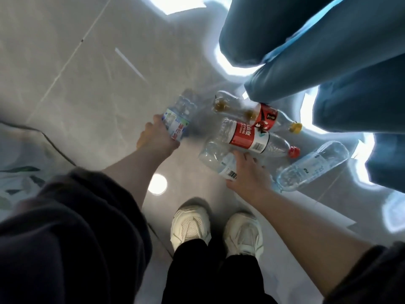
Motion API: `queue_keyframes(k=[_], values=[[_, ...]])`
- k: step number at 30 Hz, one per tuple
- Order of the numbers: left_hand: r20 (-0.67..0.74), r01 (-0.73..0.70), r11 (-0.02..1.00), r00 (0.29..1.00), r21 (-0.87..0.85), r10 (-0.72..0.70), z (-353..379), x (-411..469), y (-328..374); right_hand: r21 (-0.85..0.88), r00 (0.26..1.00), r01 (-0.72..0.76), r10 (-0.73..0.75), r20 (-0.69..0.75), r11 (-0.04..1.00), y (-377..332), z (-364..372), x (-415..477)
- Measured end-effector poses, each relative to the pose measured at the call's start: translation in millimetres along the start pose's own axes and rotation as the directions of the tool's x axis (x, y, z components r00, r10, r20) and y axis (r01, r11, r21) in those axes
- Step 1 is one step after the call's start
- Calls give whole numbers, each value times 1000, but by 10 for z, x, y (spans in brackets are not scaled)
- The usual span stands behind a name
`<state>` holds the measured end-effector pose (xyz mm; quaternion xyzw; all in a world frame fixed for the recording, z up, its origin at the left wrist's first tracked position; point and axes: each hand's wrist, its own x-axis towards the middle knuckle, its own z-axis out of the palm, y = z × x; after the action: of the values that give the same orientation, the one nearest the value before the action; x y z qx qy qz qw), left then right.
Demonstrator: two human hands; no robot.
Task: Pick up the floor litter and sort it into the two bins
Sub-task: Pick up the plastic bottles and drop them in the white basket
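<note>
My left hand (pixel 156 137) grips a clear plastic bottle with a blue and white label (pixel 177 119), blurred by motion, just above the grey floor. My right hand (pixel 248 172) holds a crumpled clear bottle with a barcode label (pixel 215 156). Against it lies a clear bottle with a red label and red cap (pixel 252 139). Beyond that lies a bottle with a red label and yellow cap (pixel 266 116). Another clear bottle (pixel 311 166) lies to the right of my right hand.
Blue-green fabric (pixel 317 51) fills the upper right above the bottles. A dark cable (pixel 54 143) runs across the floor at the left, beside a white sheet with green marks (pixel 17 178). My two white shoes (pixel 217 229) stand below the hands.
</note>
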<state>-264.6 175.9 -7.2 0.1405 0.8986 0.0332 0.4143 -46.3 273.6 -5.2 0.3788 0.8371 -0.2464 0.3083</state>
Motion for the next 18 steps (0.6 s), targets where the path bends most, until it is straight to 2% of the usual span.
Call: queue_keyframes(k=[3,6,13,18], values=[[67,44,996,997,-74,-39,-108,-483,1,146,996,-87,86,16,985,31,-354,-297],[113,27,990,994,-136,-12,-390,-1084,49,253,989,-147,143,31,956,9,-830,-703],[119,-150,971,978,-186,173,-1487,-2563,635,455,971,-215,240,3,864,-141,-2204,-1934],[149,-302,929,930,-212,336,-2192,-3757,1125,661,916,-280,400,-33,697,-82,-2985,-3116]])
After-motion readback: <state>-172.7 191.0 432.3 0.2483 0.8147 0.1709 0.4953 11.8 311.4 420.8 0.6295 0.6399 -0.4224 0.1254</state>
